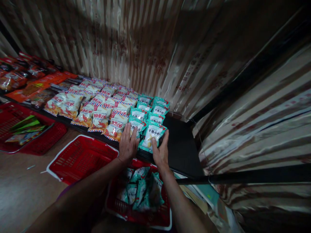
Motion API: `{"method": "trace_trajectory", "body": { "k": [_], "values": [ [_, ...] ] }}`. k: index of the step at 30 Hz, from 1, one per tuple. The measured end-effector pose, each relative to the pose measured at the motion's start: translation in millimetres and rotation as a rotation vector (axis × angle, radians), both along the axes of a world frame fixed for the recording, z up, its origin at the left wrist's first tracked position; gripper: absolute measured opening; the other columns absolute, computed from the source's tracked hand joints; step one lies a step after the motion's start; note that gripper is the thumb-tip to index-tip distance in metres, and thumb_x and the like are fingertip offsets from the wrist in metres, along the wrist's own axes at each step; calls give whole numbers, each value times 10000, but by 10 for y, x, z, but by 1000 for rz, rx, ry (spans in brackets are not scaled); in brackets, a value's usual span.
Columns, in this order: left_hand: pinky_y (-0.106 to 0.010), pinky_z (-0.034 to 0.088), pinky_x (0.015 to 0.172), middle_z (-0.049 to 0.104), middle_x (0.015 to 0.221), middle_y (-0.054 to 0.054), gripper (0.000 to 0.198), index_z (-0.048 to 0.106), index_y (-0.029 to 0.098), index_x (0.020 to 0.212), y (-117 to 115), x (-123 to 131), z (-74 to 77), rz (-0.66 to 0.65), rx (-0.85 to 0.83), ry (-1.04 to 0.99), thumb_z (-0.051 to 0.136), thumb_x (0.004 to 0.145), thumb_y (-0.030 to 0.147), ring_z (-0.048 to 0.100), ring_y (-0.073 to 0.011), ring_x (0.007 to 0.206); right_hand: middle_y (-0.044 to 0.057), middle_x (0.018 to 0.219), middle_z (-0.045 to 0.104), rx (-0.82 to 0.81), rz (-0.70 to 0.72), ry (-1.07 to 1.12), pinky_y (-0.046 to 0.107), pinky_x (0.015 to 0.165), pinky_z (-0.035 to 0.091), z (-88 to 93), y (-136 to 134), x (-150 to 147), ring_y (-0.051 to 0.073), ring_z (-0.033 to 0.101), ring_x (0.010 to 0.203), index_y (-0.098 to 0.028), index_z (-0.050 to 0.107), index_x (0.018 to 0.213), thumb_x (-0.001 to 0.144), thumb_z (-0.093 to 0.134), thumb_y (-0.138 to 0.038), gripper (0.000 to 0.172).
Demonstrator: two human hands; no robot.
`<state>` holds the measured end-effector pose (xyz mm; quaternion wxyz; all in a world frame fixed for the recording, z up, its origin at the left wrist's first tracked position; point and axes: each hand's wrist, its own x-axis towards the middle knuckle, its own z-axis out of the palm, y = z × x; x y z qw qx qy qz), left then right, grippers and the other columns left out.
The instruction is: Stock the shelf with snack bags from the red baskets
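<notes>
Two columns of green-and-white snack bags stand near the right end of the dark shelf [181, 145]. At the front right of them, my right hand [160, 153] is around a green snack bag [147, 139], thumb on its face and fingers along its right edge. My left hand [128, 144] lies with fingers stretched out against the neighbouring green bag [138, 124]. Just left of it is a white-and-red snack bag [116, 124] in the front row. Below my forearms, a red basket [167, 207] holds several more green bags [141, 191].
A second red basket [80, 160] sits left of my left forearm. Farther left, another red basket [52, 139] contains green packets [26, 124]. Orange packages [36, 85] lie on the shelf's left part. A striped curtain [136, 38] hangs behind, and a dark bar [243, 176] crosses at right.
</notes>
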<state>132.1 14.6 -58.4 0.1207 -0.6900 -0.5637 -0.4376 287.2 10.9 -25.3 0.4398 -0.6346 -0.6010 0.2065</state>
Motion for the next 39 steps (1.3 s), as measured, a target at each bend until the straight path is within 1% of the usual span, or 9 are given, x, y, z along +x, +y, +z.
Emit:
{"method": "trace_trajectory", "body": {
  "k": [13, 20, 24, 27, 31, 33, 34, 37, 39],
  "values": [
    [-481, 273, 1099, 294, 1486, -186, 481, 451, 150, 1346, -3, 12, 34, -2, -84, -56, 483, 891, 303, 214, -307, 1399, 152, 1415, 418, -27, 18, -116, 428, 1020, 352, 0, 7, -44, 276, 425, 1272, -174, 94, 1479, 868, 397, -528, 768],
    [-535, 180, 1117, 194, 1526, -171, 539, 374, 122, 1387, -32, 10, 36, -31, -111, -75, 450, 886, 308, 86, -315, 1424, 133, 1512, 248, 66, 32, -151, 476, 1093, 259, 2, -22, -31, 267, 243, 1386, -182, 70, 1474, 861, 429, -528, 790],
    [-537, 183, 1115, 243, 1502, -198, 524, 378, 73, 1361, -94, -26, 104, -52, -55, -77, 418, 889, 298, 87, -312, 1423, 133, 1522, 221, 201, 1, -153, 474, 1121, 217, 60, -247, 21, 247, 189, 1410, -172, 124, 1465, 892, 415, -460, 704],
    [-517, 254, 1096, 405, 1417, -169, 412, 475, 99, 1262, -304, -34, 237, -204, 73, -70, 419, 878, 238, 188, -292, 1405, 108, 1481, 324, 285, 14, -128, 457, 1101, 283, 83, -592, 82, 217, 295, 1371, -206, 234, 1434, 931, 356, -338, 534],
    [-393, 418, 999, 612, 1165, -79, 272, 579, 192, 1090, -786, 76, 356, -562, 140, -102, 428, 864, 176, 463, -208, 1247, 97, 1335, 508, 266, 45, -103, 453, 1050, 369, -22, -1062, 165, 221, 458, 1257, -225, 426, 1314, 920, 375, -286, 402],
    [-348, 470, 929, 641, 1085, -79, 236, 607, 198, 1017, -990, 187, 280, -735, -9, -78, 427, 864, 202, 551, -189, 1127, 92, 1250, 573, 222, 35, -78, 442, 1025, 397, -138, -1203, 205, 215, 508, 1200, -227, 499, 1232, 914, 382, -279, 343],
    [-325, 484, 898, 649, 1050, -82, 234, 614, 191, 988, -1058, 250, 194, -746, -115, -82, 417, 862, 187, 583, -175, 1058, 89, 1222, 592, 192, 28, -64, 438, 1017, 404, -212, -1242, 227, 213, 521, 1180, -226, 523, 1200, 909, 389, -280, 325],
    [-292, 508, 811, 655, 979, -75, 243, 622, 197, 974, -1097, 434, -214, -629, -541, -47, 405, 865, 190, 619, -166, 917, 87, 1165, 626, 36, 2, -7, 434, 997, 421, -504, -1252, 305, 213, 559, 1122, -211, 565, 1149, 879, 407, -301, 326],
    [-301, 512, 804, 635, 1062, -80, 266, 600, 191, 1050, -1031, 537, -542, -429, -801, -21, 423, 852, 173, 625, -183, 924, 87, 1154, 637, -141, -25, 47, 443, 1008, 410, -757, -1209, 366, 227, 566, 1116, -204, 597, 1118, 828, 448, -309, 342]
  ]
}}
